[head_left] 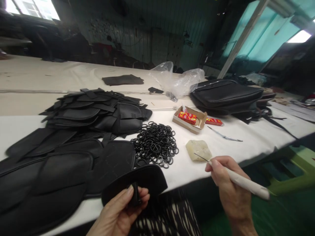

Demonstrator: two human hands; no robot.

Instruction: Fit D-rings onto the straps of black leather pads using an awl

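Note:
My right hand (227, 183) is closed round an awl with a thick pale handle (248, 184). The awl's thin metal point reaches over a yellowish, translucent lump (198, 147), perhaps wax, on the table; whether it touches is hard to tell. In my left hand (123, 206), a small folded black strap (135, 195) is pinched between thumb and fingers. That strap belongs to a curved black leather-like panel (150, 177) held at the table's front edge. Just beyond the panel lies a heap of black D-shaped rings (156, 144).
Black panels are piled (81, 114) on the left. A small cardboard box (189, 126) holds red packets, with tweezers (225, 134) to its right. Behind are a clear plastic bag (177, 80) and black bags (226, 95). A green stool (295, 164) stands at right.

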